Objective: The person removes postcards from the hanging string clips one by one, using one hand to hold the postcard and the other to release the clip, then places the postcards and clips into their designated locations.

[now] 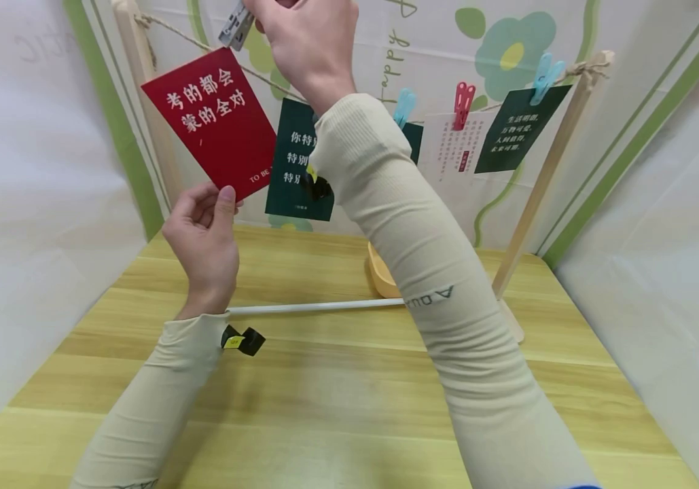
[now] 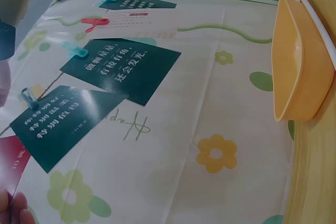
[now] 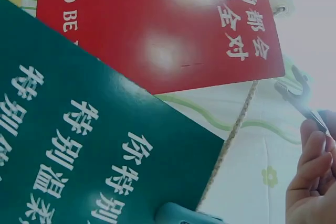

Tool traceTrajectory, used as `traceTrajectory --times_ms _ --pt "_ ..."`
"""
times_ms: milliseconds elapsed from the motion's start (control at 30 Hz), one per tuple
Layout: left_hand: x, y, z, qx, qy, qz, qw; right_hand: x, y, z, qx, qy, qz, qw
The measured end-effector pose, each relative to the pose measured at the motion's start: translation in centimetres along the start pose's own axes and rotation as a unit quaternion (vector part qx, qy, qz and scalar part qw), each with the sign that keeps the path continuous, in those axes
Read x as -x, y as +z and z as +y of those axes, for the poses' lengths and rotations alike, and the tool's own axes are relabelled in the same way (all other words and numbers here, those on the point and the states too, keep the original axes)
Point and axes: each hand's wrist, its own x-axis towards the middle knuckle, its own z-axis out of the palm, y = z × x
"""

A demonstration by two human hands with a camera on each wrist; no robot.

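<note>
My left hand [image 1: 205, 248] pinches the lower edge of a red card [image 1: 214, 122] between thumb and fingers, and the card tilts in front of the twine near the left post. Above the card's top corner, my right hand [image 1: 312, 47] holds a grey clip [image 1: 237, 27]. In the right wrist view the clip [image 3: 299, 93] has its jaws apart, close to the corner of the red card [image 3: 173, 30] but not on it, with my right hand [image 3: 315, 166] gripping its handles. A dark green card [image 1: 291, 159] hangs beside the red one.
Clipped along the twine farther right are a pale card [image 1: 447, 142] and a green card [image 1: 517, 132], between wooden posts [image 1: 545, 183]. An orange container [image 2: 299, 66] and a white rod [image 1: 318, 306] are on the wooden table [image 1: 325, 407].
</note>
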Motion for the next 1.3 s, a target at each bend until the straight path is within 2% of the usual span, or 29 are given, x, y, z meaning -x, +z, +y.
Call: traceTrajectory --times_ms 233,467,700,1100,1300 --pt "-0.2 -0.2 -0.1 -0.006 0.005 0.010 0.9999 0.1 -0.4 0.1 -0.013 -0.008 -0.001 0.9999" --pt "-0.5 -0.6 -0.1 -0.021 0.036 0.014 0.9990 0.2 -1.0 0.3 -0.008 -0.023 -0.021 0.9995" --pt "-0.7 -0.9 -0.1 -0.019 0.030 0.026 0.9990 0.6 -1.1 0.5 0.017 -0.037 -0.024 0.9989" --pt "-0.9 -1.3 -0.2 -0.023 0.038 0.044 0.9980 1.6 -1.8 1.1 0.005 -0.075 -0.056 0.9956" --pt "-0.8 -1.4 -0.2 -0.029 0.041 0.046 0.9977 2.0 -2.2 1.7 -0.003 -0.098 -0.050 0.9939"
